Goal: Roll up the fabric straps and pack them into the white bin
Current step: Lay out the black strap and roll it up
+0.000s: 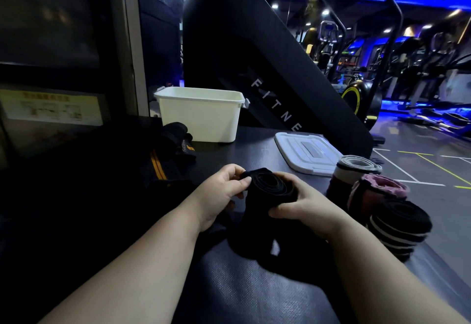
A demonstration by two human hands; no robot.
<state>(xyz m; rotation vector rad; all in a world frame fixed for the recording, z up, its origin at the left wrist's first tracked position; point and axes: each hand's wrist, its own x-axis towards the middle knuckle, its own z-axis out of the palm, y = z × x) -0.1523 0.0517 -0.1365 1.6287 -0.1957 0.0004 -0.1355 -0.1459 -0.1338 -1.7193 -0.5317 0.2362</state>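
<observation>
A black fabric strap point(270, 188), partly wound into a coil, is held between both hands above the dark table. My left hand point(224, 191) pinches the coil's left side with thumb and fingers. My right hand point(303, 209) grips its right side from below. The strap's loose tail point(277, 255) lies on the table under the hands. The white bin point(201, 117) stands open at the back of the table. Three rolled straps sit at the right: a grey-topped one point(356, 168), a pink one point(379, 191) and a black striped one point(397, 224).
The bin's white lid point(305, 153) lies flat right of the bin. Unrolled dark straps, one with orange stripes point(158, 168) and one bundled point(178, 140), lie at the left. A black gym machine point(254, 56) rises behind the table. The table's right edge drops to the gym floor.
</observation>
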